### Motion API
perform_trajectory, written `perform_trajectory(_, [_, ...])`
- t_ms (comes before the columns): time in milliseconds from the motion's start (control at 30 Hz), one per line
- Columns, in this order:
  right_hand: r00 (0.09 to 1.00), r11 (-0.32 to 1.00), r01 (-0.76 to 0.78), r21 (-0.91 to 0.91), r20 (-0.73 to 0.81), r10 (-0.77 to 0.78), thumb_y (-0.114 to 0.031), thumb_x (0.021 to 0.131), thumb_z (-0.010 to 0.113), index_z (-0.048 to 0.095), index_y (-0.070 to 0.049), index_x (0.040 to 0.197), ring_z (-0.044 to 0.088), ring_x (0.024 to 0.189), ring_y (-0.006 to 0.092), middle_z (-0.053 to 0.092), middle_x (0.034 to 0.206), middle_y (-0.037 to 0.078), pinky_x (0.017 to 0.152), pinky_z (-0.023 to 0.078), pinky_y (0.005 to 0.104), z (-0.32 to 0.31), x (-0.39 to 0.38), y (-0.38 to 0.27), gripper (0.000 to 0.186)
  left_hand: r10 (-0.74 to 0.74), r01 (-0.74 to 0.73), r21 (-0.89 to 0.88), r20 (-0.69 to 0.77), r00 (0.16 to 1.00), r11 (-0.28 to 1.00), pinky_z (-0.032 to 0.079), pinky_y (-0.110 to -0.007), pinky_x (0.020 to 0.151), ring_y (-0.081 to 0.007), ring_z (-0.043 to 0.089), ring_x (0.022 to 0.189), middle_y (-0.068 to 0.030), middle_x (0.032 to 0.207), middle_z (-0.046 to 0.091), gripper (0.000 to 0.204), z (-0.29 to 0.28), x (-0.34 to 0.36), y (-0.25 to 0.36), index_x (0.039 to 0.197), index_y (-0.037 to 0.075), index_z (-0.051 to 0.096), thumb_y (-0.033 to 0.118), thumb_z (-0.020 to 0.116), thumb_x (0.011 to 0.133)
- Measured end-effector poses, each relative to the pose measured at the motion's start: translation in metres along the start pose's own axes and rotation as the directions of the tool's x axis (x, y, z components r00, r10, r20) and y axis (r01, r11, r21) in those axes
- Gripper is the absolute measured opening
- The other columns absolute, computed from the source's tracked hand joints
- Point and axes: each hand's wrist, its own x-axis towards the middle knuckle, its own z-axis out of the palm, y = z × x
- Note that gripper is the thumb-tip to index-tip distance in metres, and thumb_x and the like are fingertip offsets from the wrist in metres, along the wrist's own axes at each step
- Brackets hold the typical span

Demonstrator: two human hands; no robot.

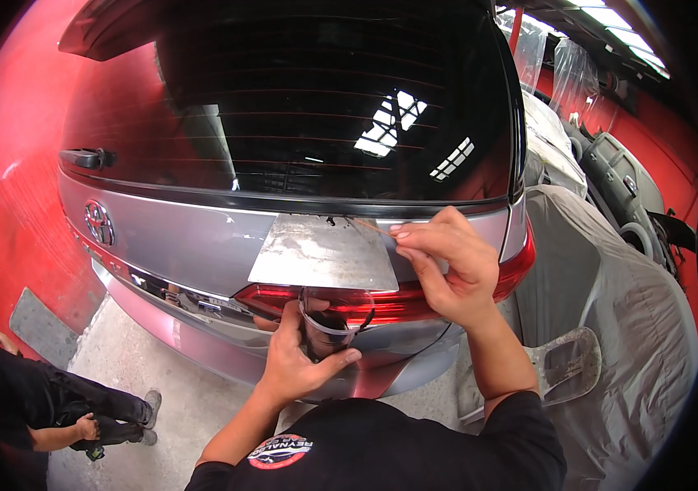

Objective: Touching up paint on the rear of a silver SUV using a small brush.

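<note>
A metal sheet lies against the silver car's tailgate, just below the rear window, with small dark smudges at its upper edge. My right hand pinches a thin stick, its tip near those smudges. Lower down, my left hand grips a clear plastic cup with dark contents, in front of the red tail light. The stick's exact tip is too small to make out.
A person in dark clothes stands at lower left beside a red wall. On the right are a grey covered object, a cart-like tray and loose car doors.
</note>
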Motion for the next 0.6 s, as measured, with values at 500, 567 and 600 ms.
perform_trajectory(500, [0.995,0.992,0.095,-0.081,0.009,-0.095,0.013,0.077,0.076,0.075,0.000,0.101,0.069,0.076,0.0256,0.078,0.097,0.013,0.063,0.048,0.0328,-0.0024,-0.0024,0.0017,0.027,-0.033,0.033,-0.038,0.002,0.999,0.999,0.057,-0.034,0.088,-0.0219,0.075,0.098,-0.0145,0.104,0.073,0.075,0.0013,-0.0002,0.0023,0.130,-0.001,0.048,0.023,0.096,0.076])
perform_trajectory(567, [0.994,0.989,0.109,-0.096,0.010,-0.109,0.013,0.077,0.076,0.074,0.001,0.100,0.069,0.076,0.0257,0.078,0.096,0.014,0.063,0.049,0.0324,-0.0030,-0.0023,0.0005,0.027,-0.008,0.008,-0.025,-0.003,1.000,1.000,0.057,-0.034,0.088,-0.0218,0.075,0.099,-0.0146,0.104,0.073,0.075,0.0001,-0.0005,0.0019,0.130,0.000,0.048,0.023,0.096,0.076])
perform_trajectory(600, [0.994,0.990,0.108,-0.096,0.009,-0.107,0.013,0.077,0.076,0.074,0.001,0.100,0.069,0.076,0.0257,0.078,0.096,0.014,0.063,0.049,0.0324,-0.0033,-0.0025,0.0007,0.027,-0.009,0.009,-0.019,0.000,1.000,1.000,0.057,-0.034,0.088,-0.0217,0.075,0.098,-0.0145,0.105,0.073,0.076,-0.0002,-0.0003,0.0013,0.130,-0.001,0.048,0.023,0.096,0.076])
